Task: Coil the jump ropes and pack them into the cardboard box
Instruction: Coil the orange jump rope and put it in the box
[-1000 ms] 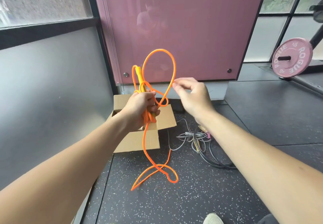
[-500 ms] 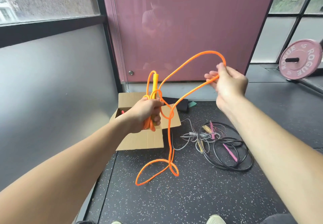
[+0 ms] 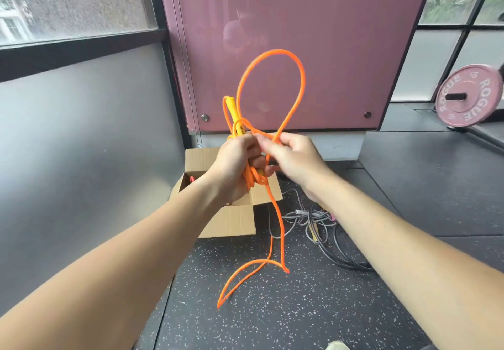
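Observation:
My left hand [image 3: 236, 165] grips the yellow handle and several coils of the orange jump rope [image 3: 297, 87] at chest height. My right hand [image 3: 293, 160] pinches the same rope right beside the left hand, with a tall loop standing above both hands. The rope's free part hangs down to the floor and ends in a loop there. Below and behind my hands, the open cardboard box [image 3: 231, 221] stands on the floor with something red just visible inside. To the right of the box, a tangle of grey, black and pink jump ropes [image 3: 319, 221] lies on the floor.
A frosted glass wall [image 3: 81, 145] runs along the left, close to the box. A pink panel [image 3: 286, 49] stands behind. A pink weight plate [image 3: 467, 96] on a bar sits at the far right. The floor is dark speckled rubber, and a shoe tip [image 3: 336, 345] shows at the bottom edge.
My right hand has swung from out at the right back to my left hand, bringing a new loop of orange rope to the bundle. Less rope lies on the floor.

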`<action>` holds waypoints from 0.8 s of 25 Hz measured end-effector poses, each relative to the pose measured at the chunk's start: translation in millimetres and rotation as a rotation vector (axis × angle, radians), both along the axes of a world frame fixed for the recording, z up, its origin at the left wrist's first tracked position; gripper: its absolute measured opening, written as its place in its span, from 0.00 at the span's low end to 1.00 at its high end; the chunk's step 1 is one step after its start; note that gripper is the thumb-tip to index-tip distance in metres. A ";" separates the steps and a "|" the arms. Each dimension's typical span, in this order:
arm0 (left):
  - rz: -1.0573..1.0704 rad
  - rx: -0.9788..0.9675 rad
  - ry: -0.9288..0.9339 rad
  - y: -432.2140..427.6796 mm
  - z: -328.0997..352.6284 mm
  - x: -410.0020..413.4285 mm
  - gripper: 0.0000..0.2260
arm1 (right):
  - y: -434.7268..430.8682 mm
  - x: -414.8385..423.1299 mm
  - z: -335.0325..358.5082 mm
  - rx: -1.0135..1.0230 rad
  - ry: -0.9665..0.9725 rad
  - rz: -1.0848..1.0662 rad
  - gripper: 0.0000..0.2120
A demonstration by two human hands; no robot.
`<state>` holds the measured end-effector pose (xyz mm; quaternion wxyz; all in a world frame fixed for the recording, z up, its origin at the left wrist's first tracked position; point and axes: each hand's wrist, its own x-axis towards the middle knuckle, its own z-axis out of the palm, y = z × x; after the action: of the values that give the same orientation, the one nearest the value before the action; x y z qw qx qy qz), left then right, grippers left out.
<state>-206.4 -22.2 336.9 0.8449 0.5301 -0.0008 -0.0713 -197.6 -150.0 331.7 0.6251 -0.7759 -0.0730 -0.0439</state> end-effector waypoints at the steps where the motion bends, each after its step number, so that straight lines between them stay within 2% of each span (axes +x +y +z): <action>1: 0.009 0.032 0.005 3.2 -0.2 0.8 0.14 | 2.4 -1.4 -3.3 -0.218 -0.165 -0.044 0.14; 2: 0.001 0.064 0.025 6.9 -1.4 1.2 0.13 | 2.9 -0.3 -4.2 -0.355 -0.323 -0.135 0.12; 3: -0.024 0.093 0.051 10.0 -2.5 0.8 0.12 | 0.5 2.8 -3.3 -0.398 -0.425 -0.229 0.11; 5: -0.078 0.122 0.109 19.3 -8.3 4.0 0.09 | -9.8 9.4 6.2 -0.269 -0.457 -0.399 0.12; 8: -0.095 0.239 0.192 39.6 -20.3 9.1 0.08 | -45.1 27.3 19.9 0.229 -0.247 -0.550 0.12; 10: -0.082 0.428 0.228 56.8 -33.9 15.2 0.06 | -82.1 41.6 14.6 0.372 -0.131 -0.712 0.10; 11: -0.077 0.491 0.245 64.4 -38.1 15.7 0.02 | -101.1 46.3 8.5 0.393 -0.076 -0.792 0.10; 12: -0.061 0.504 0.263 71.2 -41.6 17.2 0.03 | -118.7 48.3 0.4 0.381 -0.025 -0.857 0.09; 13: -0.034 0.483 0.296 76.1 -43.4 18.5 0.05 | -133.3 49.5 -10.2 0.334 0.032 -0.899 0.09; 15: 0.007 0.438 0.309 77.8 -39.2 18.9 0.03 | -142.0 46.6 -33.6 0.086 0.167 -0.872 0.13; 17: 0.060 0.427 0.294 73.0 -33.0 19.4 0.09 | -126.5 40.2 -49.1 -0.284 0.250 -0.735 0.25; 18: 0.086 0.417 0.269 69.4 -30.3 20.3 0.09 | -112.0 35.4 -51.4 -0.488 0.200 -0.700 0.34; 19: 0.103 0.404 0.253 66.3 -28.7 21.7 0.09 | -94.4 29.4 -49.0 -0.656 0.041 -0.671 0.42; 20: 0.107 0.387 0.244 63.5 -28.0 22.0 0.09 | -74.3 24.3 -45.1 -0.778 -0.199 -0.610 0.45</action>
<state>-184.4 41.3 309.0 0.7240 0.6689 0.1432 -0.0891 -173.3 -224.3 286.6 0.2382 -0.9295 0.0869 -0.2677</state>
